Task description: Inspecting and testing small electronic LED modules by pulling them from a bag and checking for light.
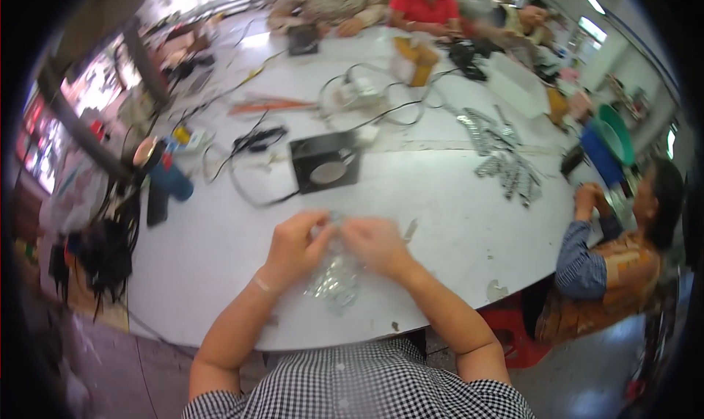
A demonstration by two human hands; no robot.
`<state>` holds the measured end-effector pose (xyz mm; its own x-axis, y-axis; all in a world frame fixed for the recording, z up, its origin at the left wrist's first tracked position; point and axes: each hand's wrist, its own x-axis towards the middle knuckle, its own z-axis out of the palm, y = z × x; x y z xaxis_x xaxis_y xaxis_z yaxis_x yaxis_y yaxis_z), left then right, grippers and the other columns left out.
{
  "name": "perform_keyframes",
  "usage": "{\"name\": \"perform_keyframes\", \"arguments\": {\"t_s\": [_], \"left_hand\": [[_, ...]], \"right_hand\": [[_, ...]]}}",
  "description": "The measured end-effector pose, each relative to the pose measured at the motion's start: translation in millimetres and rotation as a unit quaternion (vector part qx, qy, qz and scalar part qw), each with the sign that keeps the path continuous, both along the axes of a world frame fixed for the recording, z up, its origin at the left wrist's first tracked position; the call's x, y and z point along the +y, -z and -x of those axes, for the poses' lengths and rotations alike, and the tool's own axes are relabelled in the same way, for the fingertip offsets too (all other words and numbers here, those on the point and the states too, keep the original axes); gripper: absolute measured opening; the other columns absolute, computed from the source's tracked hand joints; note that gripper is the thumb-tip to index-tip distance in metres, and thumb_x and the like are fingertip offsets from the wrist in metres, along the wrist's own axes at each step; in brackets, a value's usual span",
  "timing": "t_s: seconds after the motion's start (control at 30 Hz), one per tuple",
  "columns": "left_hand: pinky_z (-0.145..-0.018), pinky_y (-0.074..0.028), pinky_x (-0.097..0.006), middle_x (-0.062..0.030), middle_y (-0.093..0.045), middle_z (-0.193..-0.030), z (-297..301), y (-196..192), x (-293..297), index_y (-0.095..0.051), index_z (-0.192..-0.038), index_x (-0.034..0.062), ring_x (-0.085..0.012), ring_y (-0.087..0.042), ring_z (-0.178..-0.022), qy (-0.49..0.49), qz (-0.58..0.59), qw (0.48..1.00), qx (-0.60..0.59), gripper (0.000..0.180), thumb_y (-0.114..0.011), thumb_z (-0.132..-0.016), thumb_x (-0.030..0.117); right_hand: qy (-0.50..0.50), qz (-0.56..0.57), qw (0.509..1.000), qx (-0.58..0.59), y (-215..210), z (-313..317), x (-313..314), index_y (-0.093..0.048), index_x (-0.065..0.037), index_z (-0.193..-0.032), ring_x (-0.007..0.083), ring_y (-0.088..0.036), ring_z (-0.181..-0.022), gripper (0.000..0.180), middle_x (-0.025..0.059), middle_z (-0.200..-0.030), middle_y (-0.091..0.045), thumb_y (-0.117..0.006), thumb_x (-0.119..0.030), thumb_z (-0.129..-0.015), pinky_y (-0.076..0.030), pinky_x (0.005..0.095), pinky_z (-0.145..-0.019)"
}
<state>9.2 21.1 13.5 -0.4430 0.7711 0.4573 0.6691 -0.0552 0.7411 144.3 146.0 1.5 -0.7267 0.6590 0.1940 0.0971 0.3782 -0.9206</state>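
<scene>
Near the front edge of the white bench (220, 272), both hands meet over a small clear plastic bag (336, 279). The left hand (293, 246) has its fingers pressed together on the top of the bag, and the right hand (375, 244) pinches the same top from the other side, so the grip is closed on the bag from two sides. The bag hangs a little below the hands and lies partly on the bench; it is crumpled and shiny, and what is inside is too blurred to tell (maybe small metal parts).

A little farther out stands a black square fan (325, 162) with a cable going left. Beyond it, to the right, a heap of small silver packets (506, 162) lies spread on the bench. Other persons sit around the far side and the right side.

As a judgement, the work on this bag is in the middle: the hands are busy at its mouth, and many packets on the bench look not yet handled.
</scene>
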Motion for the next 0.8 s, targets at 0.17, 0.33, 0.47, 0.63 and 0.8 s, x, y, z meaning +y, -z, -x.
{"name": "perform_keyframes", "arguments": {"t_s": [0.17,0.33,0.47,0.63,0.8], "left_hand": [[-0.057,-0.049,-0.030,-0.0116,-0.066,-0.079,10,9,-9,-0.068,-0.086,-0.0002,-0.0233,-0.060,-0.060,0.099,0.124,0.983,0.088,0.010,-0.069,-0.082,0.009],[-0.074,-0.050,-0.036,-0.0158,-0.065,-0.099,1,2,7,-0.067,-0.101,0.0022,-0.0307,-0.062,-0.084,0.063,0.076,0.977,0.190,0.024,-0.071,-0.080,0.012],[-0.104,-0.033,-0.053,-0.0233,-0.047,-0.137,-20,3,17,-0.055,-0.130,0.0071,-0.0418,-0.042,-0.128,0.073,0.164,0.947,0.266,0.054,-0.069,-0.083,0.030],[-0.107,-0.017,-0.069,-0.0245,-0.036,-0.147,-28,15,5,-0.048,-0.140,0.0094,-0.0470,-0.026,-0.139,0.112,0.291,0.911,0.271,0.068,-0.058,-0.087,0.051],[-0.107,-0.019,-0.069,-0.0229,-0.037,-0.147,-21,3,-12,-0.048,-0.140,0.0093,-0.0470,-0.027,-0.138,0.141,0.283,0.903,0.290,0.069,-0.061,-0.086,0.051]], "right_hand": [[0.019,-0.105,0.993,-0.042,-16,-24,20,-0.068,0.000,-0.091,0.0349,-0.065,-0.084,0.023,0.0178,-0.090,-0.069,-0.059,-0.021,-0.092,-0.051,0.0398,-0.078],[0.116,-0.385,0.911,-0.093,26,-103,136,-0.066,-0.003,-0.081,0.0361,-0.061,-0.089,0.019,0.0163,-0.091,-0.066,-0.057,-0.017,-0.088,-0.049,0.0460,-0.079],[0.245,-0.455,0.847,-0.125,29,-116,206,-0.063,-0.003,-0.071,0.0374,-0.060,-0.085,0.022,0.0166,-0.083,-0.063,-0.055,-0.017,-0.086,-0.049,0.0493,-0.074],[0.212,-0.330,0.869,-0.303,47,-96,180,-0.063,-0.003,-0.078,0.0375,-0.062,-0.084,0.016,0.0157,-0.083,-0.062,-0.055,-0.016,-0.085,-0.049,0.0500,-0.072],[0.077,-0.427,0.897,-0.089,24,-122,75,-0.063,-0.003,-0.082,0.0337,-0.064,-0.092,0.010,0.0178,-0.097,-0.067,-0.058,-0.011,-0.087,-0.051,0.0489,-0.078]]}}
